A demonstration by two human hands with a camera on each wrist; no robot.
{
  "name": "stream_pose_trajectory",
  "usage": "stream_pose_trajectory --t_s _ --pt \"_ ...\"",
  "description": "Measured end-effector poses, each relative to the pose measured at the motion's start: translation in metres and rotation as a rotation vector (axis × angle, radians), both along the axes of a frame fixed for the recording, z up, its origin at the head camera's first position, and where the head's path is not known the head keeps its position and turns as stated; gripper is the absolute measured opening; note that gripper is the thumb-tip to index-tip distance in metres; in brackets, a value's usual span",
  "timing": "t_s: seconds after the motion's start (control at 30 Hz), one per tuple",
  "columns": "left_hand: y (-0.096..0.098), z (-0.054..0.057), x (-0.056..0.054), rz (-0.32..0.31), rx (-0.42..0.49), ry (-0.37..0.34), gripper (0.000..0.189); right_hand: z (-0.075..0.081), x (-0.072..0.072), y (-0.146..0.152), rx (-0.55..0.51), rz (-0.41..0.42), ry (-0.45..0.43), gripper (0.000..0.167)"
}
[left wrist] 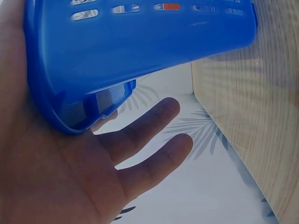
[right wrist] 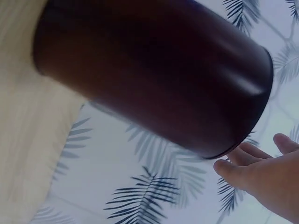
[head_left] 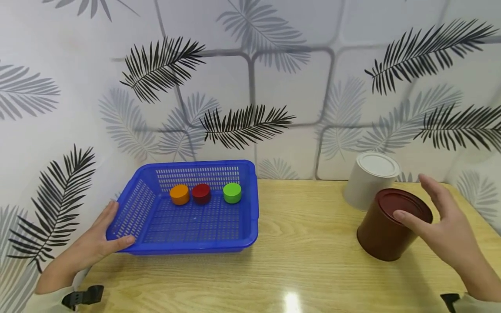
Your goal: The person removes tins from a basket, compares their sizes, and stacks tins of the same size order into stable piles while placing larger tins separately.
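Blue plastic basket (head_left: 195, 247) is resting on the left part of the wooden table (head_left: 305, 243), near the patterned wall (head_left: 285, 93). The left hand (head_left: 91, 241) is lying against its front-left corner, thumb along the front rim, fingers along the left side. Two fingers are pointing straight past the rim in the left wrist view, so the hand is seemingly bracing the basket against sliding rather than gripping it. Inside, an orange cylinder (head_left: 179, 195) and a dark red cylinder (head_left: 201, 195) are sitting just beside each other towards the back, with a green cylinder (head_left: 232, 194) sitting apart to their right. Across the table, a brown lidded can (head_left: 381, 237) is standing before a white lidded can (head_left: 360, 189). The right hand (head_left: 450, 230) is hovering at the brown lid, holding nothing, thumb and fingers parted widely, presumably to suit the can's breadth; whether any fingertip is touching, I cannot tell.
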State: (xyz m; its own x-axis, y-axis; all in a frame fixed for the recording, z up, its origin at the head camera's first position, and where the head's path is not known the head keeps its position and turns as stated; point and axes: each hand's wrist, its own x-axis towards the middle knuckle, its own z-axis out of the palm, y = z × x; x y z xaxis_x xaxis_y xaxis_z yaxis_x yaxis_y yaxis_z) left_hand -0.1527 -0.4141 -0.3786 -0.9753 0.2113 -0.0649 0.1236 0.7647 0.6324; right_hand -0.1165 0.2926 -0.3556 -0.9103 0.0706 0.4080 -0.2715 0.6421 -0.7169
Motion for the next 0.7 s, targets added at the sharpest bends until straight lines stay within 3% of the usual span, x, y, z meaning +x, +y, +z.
stream_pose_trajectory --t_s 0.1,0.33,0.53,0.7 --pt "0.0 0.001 0.0 -0.004 -0.003 0.012 0.113 0.007 -0.003 -0.014 -0.036 0.03 -0.001 0.088" --pt "-0.003 0.001 -0.001 -0.012 -0.012 0.001 0.112 0.019 -0.015 -0.056 -0.116 0.17 0.088 0.073" --pt "-0.003 -0.002 -0.001 -0.006 -0.001 0.007 0.113 0.027 -0.025 -0.094 -0.069 0.238 0.056 0.065" --pt "-0.001 -0.002 -0.002 0.005 0.005 0.015 0.114 0.026 -0.037 -0.123 -0.08 0.321 0.089 0.061"
